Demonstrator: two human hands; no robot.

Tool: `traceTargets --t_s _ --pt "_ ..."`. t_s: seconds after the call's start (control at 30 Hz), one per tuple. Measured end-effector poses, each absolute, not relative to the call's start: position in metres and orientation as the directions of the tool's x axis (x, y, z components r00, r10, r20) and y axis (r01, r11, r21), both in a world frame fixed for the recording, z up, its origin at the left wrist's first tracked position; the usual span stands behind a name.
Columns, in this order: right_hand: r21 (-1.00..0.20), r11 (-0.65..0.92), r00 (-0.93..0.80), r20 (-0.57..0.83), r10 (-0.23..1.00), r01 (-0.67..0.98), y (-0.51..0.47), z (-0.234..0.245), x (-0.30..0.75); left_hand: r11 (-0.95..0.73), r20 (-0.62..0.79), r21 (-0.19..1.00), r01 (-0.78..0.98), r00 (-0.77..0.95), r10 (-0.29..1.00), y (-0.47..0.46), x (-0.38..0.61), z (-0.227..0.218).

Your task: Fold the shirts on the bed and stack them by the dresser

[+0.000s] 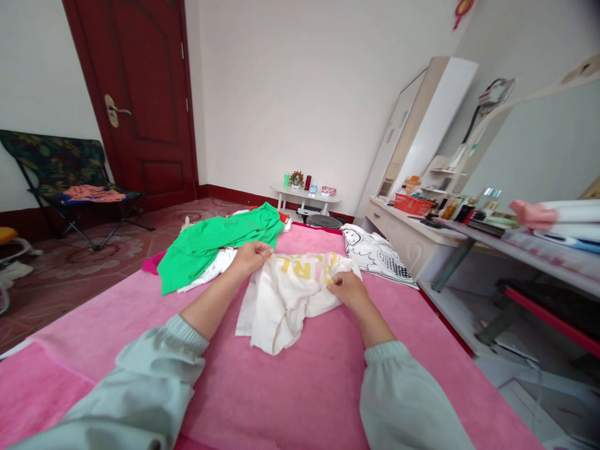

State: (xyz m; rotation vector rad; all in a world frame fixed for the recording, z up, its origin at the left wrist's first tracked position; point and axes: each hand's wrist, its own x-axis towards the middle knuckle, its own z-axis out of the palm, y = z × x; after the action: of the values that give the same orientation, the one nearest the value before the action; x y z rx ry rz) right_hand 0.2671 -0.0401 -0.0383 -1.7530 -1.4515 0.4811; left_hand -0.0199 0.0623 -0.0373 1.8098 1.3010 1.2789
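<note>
A crumpled white T-shirt [281,300] with pale yellow and pink letters lies on the pink bed cover [290,387]. My left hand [252,255] is closed on the shirt's far left edge. My right hand [345,289] pinches the fabric at its right side, just below the letters. Both forearms reach out from pale green sleeves. A green garment [215,242] lies spread just left of my left hand, over some white cloth.
A white garment with a black cartoon print [375,253] lies at the bed's far right corner. A white dresser with bottles and a red basket [412,203] stands on the right. A folding chair [70,181], a red door [140,94] and a low white table [307,195] are beyond.
</note>
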Motion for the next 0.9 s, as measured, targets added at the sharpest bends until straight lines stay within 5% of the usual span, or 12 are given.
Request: traceTargets --t_s 0.17,0.33,0.47,0.53,0.7,0.9 --pt "-0.872 0.124 0.332 0.307 0.892 0.473 -0.05 -0.005 0.242 -0.435 0.414 0.838 0.329 0.137 0.9 0.046 -0.007 -0.012" --pt "-0.951 0.305 0.202 0.311 0.929 0.06 -0.059 0.019 0.199 -0.548 0.454 0.834 0.061 0.488 0.746 -0.002 0.016 0.027" --pt "-0.963 0.267 0.144 0.261 0.954 -0.021 -0.055 0.013 0.197 -0.578 0.414 0.8 0.16 0.55 0.725 -0.009 0.021 0.031" --pt "-0.965 0.255 0.27 0.262 0.927 0.059 -0.049 0.003 0.213 -0.544 0.43 0.796 0.264 0.386 0.816 0.004 0.015 0.022" --pt "-0.831 0.064 0.423 0.346 0.838 0.553 -0.033 -0.036 0.262 -0.36 0.431 0.83 0.426 -0.079 0.899 0.046 -0.015 -0.01" --pt "-0.639 -0.104 0.364 0.289 0.886 0.762 -0.04 -0.056 0.267 -0.294 0.434 0.751 0.591 -0.107 0.894 0.054 -0.028 -0.025"
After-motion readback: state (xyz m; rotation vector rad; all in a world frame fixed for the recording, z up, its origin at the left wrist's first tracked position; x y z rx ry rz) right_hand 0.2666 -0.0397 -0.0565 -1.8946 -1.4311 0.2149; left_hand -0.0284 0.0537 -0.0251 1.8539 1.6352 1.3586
